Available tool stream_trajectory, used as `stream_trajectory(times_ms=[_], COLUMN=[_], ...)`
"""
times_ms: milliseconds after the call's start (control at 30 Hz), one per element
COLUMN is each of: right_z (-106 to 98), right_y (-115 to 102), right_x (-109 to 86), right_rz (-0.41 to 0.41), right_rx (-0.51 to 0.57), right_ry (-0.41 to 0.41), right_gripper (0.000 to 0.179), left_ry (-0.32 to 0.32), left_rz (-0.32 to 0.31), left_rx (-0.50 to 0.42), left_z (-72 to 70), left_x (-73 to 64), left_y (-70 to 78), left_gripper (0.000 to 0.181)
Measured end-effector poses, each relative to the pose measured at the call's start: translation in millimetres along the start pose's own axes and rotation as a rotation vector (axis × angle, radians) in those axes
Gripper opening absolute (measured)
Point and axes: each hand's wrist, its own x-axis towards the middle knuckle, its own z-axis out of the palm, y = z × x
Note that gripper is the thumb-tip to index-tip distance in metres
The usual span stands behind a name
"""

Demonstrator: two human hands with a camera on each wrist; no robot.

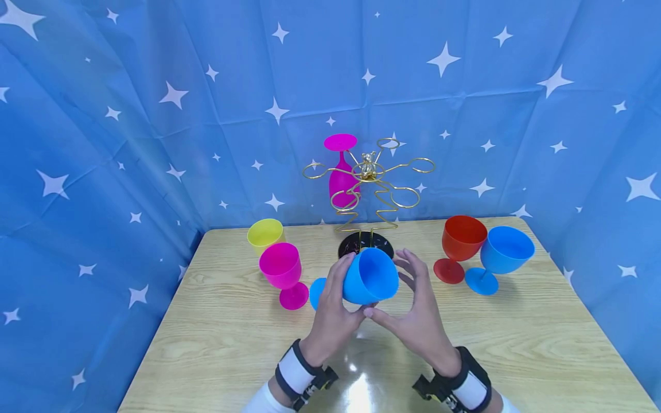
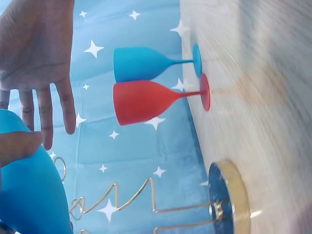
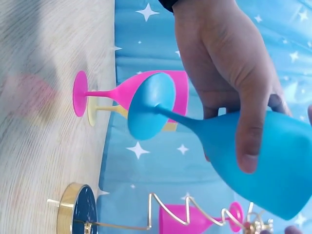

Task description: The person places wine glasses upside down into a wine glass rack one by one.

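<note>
A blue goblet (image 1: 370, 278) is off the table, tilted, with its bowl's mouth toward the head camera. My left hand (image 1: 333, 312) grips its bowl, the thumb lying along the side in the right wrist view; the goblet's foot (image 3: 151, 107) sticks out to the left. My right hand (image 1: 420, 315) is spread at the goblet's right side, its fingers fairly straight in the left wrist view. Its thumb tip comes close to the left thumb; whether it touches the goblet I cannot tell. Just behind stands a gold wire rack (image 1: 388, 189), a pink goblet (image 1: 341, 178) hanging upside down on it.
To the left, another pink goblet (image 1: 281, 267) stands before a yellow goblet (image 1: 264, 234). A red goblet (image 1: 463, 238) and a second blue goblet (image 1: 506, 250) stand upright at the right. The rack's round black base (image 1: 347, 245) rests near the table's back edge, before a starry curtain (image 1: 232, 115).
</note>
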Motion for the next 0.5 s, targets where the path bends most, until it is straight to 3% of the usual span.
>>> stream_trajectory(times_ms=[500], right_z=[-6.6], right_y=[-3.0], right_x=[-2.8], right_rz=[-0.072], right_rx=[-0.077], right_ry=[0.012], right_gripper=[0.113], left_ry=[-0.090], left_rz=[0.199], left_rx=[0.324], left_z=[-13.4], left_x=[5.5], left_y=[-0.2], left_gripper=[0.101])
